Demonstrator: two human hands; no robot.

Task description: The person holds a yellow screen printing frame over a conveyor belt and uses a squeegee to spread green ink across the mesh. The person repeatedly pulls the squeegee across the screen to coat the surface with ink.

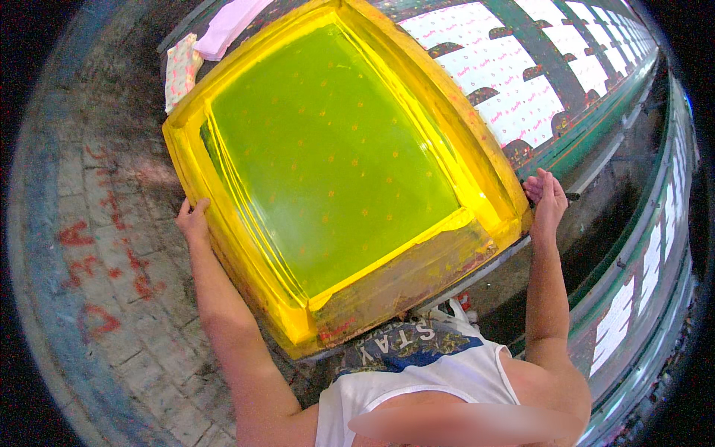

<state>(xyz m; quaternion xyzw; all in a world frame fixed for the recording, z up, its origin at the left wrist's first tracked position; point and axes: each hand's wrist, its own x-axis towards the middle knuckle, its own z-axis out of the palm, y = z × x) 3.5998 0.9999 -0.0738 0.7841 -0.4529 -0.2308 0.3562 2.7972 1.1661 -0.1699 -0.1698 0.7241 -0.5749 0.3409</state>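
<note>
Head view looks down on a yellow screen-printing frame [477, 182] lying at a slant before the person, its green mesh [320, 156] dotted with small orange flower shapes. The step in hand appears to be steadying or positioning this frame by its sides. Any further shift would call for both hands working together, keeping the frame level and its mesh untouched.

The frame lies between the hands, its near end close to the person's white top [477, 376]. The left hand [194, 223] holds the left rim in a narrow grip, thumb at the edge. The right hand [549, 200] is at the near right corner with its fingers curled inward; whether they truly grasp the rim, I cannot tell. What bears the frame's weight is hidden too.

Beyond the right rim, white printed sheets [506, 78] lie along a green-edged surface [592, 132]; a pink cloth [227, 26] sits past the far left side.
</note>
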